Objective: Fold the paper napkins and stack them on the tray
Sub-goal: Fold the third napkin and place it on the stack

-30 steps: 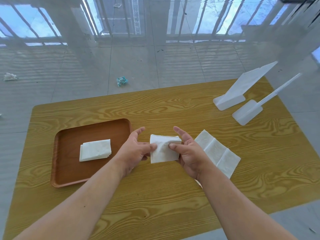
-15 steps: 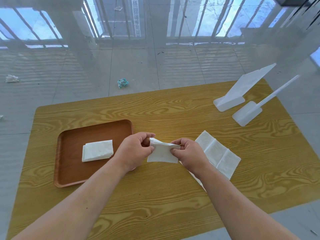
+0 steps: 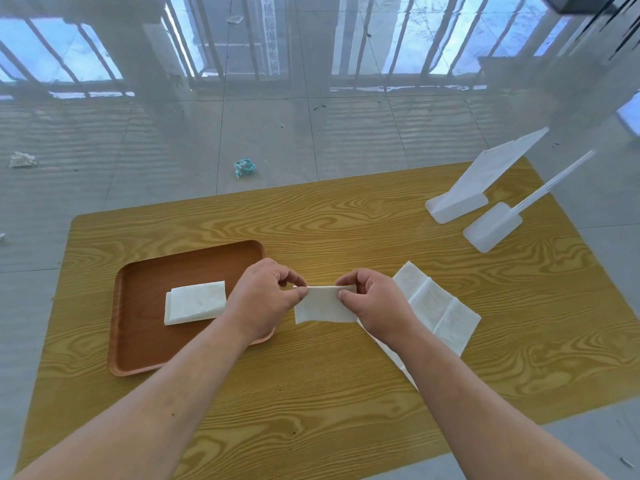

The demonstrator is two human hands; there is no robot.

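Observation:
A white paper napkin hangs folded between my hands, just above the wooden table. My left hand pinches its upper left corner and my right hand pinches its upper right edge. A brown tray lies to the left, partly under my left wrist. On the tray sits a stack of folded napkins. An unfolded white napkin lies flat on the table under and beside my right hand.
Two white plastic stands sit at the table's far right corner. The wooden table stands on a tiled floor with a blue-green scrap and a crumpled tissue on it.
My hands folded the napkin's top half down toward me and lifted it. The fingers went from spread out to pinching the folded top edge.

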